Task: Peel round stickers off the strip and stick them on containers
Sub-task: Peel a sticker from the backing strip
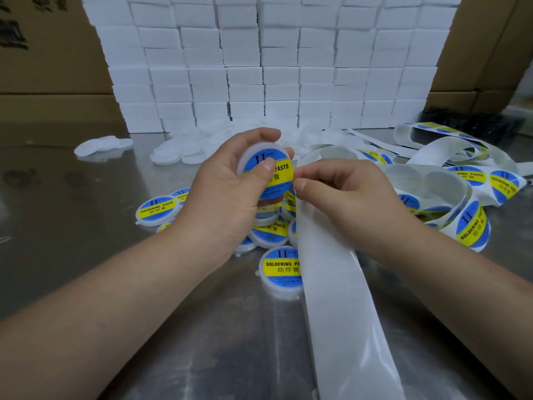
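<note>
My left hand (227, 192) grips a small round white container (261, 153) above the table, with the thumb pressing a blue and yellow round sticker (281, 176) onto its lid. My right hand (346, 192) is right beside it, its fingers curled round the white backing strip (331, 284), fingertips close to the sticker's right edge. The strip runs from under that hand down toward me. Its other end, carrying more stickers (473, 223), coils at the right.
Several labelled containers (155, 210) lie in a pile below my hands. Unlabelled white containers (176, 153) lie further back. A wall of white boxes (277, 67) stands behind, with cardboard cartons (49, 67) on both sides. The tabletop (86, 226) is shiny metal.
</note>
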The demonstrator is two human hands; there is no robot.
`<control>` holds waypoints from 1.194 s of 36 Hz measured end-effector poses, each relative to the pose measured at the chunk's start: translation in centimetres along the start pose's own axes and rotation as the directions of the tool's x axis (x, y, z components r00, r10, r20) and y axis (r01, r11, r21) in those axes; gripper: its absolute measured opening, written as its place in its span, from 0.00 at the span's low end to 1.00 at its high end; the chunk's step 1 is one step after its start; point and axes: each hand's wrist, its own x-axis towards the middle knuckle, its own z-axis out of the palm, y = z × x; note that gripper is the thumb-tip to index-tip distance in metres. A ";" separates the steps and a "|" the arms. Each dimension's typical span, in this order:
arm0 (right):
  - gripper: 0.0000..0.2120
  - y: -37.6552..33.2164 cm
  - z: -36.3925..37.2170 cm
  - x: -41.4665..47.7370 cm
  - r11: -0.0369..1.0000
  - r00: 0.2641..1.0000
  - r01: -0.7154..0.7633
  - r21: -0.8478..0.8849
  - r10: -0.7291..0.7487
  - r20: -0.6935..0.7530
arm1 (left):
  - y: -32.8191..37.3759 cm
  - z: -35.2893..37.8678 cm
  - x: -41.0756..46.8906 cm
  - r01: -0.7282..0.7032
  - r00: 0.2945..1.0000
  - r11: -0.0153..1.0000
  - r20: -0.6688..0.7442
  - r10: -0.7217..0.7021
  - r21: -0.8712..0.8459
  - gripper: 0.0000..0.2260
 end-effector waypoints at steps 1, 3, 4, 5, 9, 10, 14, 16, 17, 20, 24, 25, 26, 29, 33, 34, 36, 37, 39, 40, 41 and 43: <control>0.12 0.0 0.0 0.0 1.000 1.000 0.000 -0.002 0.000 0.000 | 0.0 0.0 0.0 -0.004 1.000 1.000 -0.013 0.005 0.010 0.14; 0.12 -0.1 0.1 0.0 1.000 1.000 0.000 -0.018 0.000 0.009 | 0.0 0.1 0.0 -0.011 0.999 0.999 -0.046 0.013 0.033 0.14; 0.12 -0.1 0.2 0.0 1.000 1.000 0.000 -0.031 0.001 0.014 | 0.0 0.2 0.0 -0.017 0.998 0.999 -0.064 0.020 0.049 0.14; 0.12 -0.1 0.2 0.0 0.999 1.000 0.002 -0.045 -0.001 0.017 | 0.0 0.2 -0.1 -0.023 0.996 0.998 -0.083 0.028 0.066 0.14; 0.14 0.0 0.3 0.1 0.997 1.000 0.006 -0.081 -0.007 -0.006 | 0.0 0.4 -0.1 -0.017 0.988 0.991 -0.152 0.037 0.131 0.14; 0.16 -0.1 0.2 0.2 0.996 1.000 0.009 -0.087 -0.010 -0.013 | 0.0 0.4 -0.1 -0.010 0.986 0.990 -0.162 0.033 0.139 0.14; 0.17 0.1 0.1 0.1 0.989 0.998 0.009 -0.150 -0.018 -0.060 | -0.2 0.7 -0.3 0.014 0.986 0.986 -0.164 0.014 0.164 0.12; 0.11 0.3 -0.1 0.1 0.981 0.993 -0.016 -0.194 -0.007 -0.119 | 0.0 0.7 -0.2 0.018 0.981 0.989 -0.194 0.011 0.145 0.10; 0.16 0.4 -0.3 0.1 0.977 0.989 -0.029 -0.212 -0.003 -0.150 | 0.2 0.6 0.0 0.019 0.975 0.991 -0.223 0.010 0.129 0.09; 0.24 0.4 -0.6 0.2 0.981 0.980 -0.034 -0.191 -0.005 -0.201 | 0.8 -0.1 0.5 0.028 0.959 0.997 -0.282 -0.007 0.073 0.08; 0.18 0.2 -0.3 0.2 0.990 0.982 0.006 -0.144 -0.033 -0.186 | 0.6 0.2 0.0 0.069 0.983 0.989 -0.181 -0.045 0.132 0.05; 0.16 0.2 -0.3 0.2 0.991 0.984 0.015 -0.132 -0.038 -0.174 | 0.5 0.4 -0.2 0.074 0.987 0.986 -0.152 -0.051 0.147 0.05; 0.13 0.1 -0.3 0.1 0.993 0.987 0.021 -0.120 -0.040 -0.158 | 0.5 0.5 -0.3 0.077 0.990 0.985 -0.130 -0.057 0.155 0.05; 0.09 0.0 -0.2 0.0 0.994 0.994 0.046 -0.102 -0.055 -0.091 | 0.4 0.5 -0.5 0.085 0.992 0.982 -0.101 -0.068 0.167 0.06; 0.09 0.2 0.0 -0.1 0.988 0.996 0.066 -0.138 -0.073 -0.048 | 0.1 0.5 -0.5 0.072 0.994 0.973 -0.092 -0.053 0.219 0.07; 0.09 0.3 -0.1 -0.1 0.985 0.996 0.074 -0.154 -0.081 -0.040 | 0.0 0.5 -0.5 0.063 0.995 0.971 -0.090 -0.043 0.232 0.08; 0.10 0.3 -0.1 -0.1 0.980 0.995 0.087 -0.177 -0.093 -0.026 | 0.0 0.5 -0.5 0.042 0.996 0.967 -0.083 -0.021 0.253 0.08; 0.11 0.3 -0.1 -0.2 0.979 0.995 0.093 -0.182 -0.098 -0.019 | 0.1 0.5 -0.5 0.033 0.997 0.965 -0.078 -0.013 0.259 0.08; 0.12 0.1 0.1 -0.3 0.978 0.995 0.092 -0.189 -0.096 -0.012 | 0.2 0.5 -0.6 0.025 0.998 0.966 -0.069 -0.008 0.256 0.08; 0.13 0.0 0.2 -0.3 0.976 0.995 0.093 -0.197 -0.097 -0.011 | 0.3 0.5 -0.6 0.023 0.998 0.968 -0.065 -0.007 0.250 0.08; 0.13 -0.1 0.3 -0.4 0.973 0.995 0.098 -0.207 -0.103 -0.013 | 0.3 0.5 -0.6 0.017 0.998 0.969 -0.062 -0.002 0.248 0.08; 0.15 -0.2 0.3 -0.4 0.962 0.991 0.116 -0.247 -0.129 -0.037 | 0.3 0.6 -0.7 -0.002 0.998 0.966 -0.054 0.017 0.259 0.09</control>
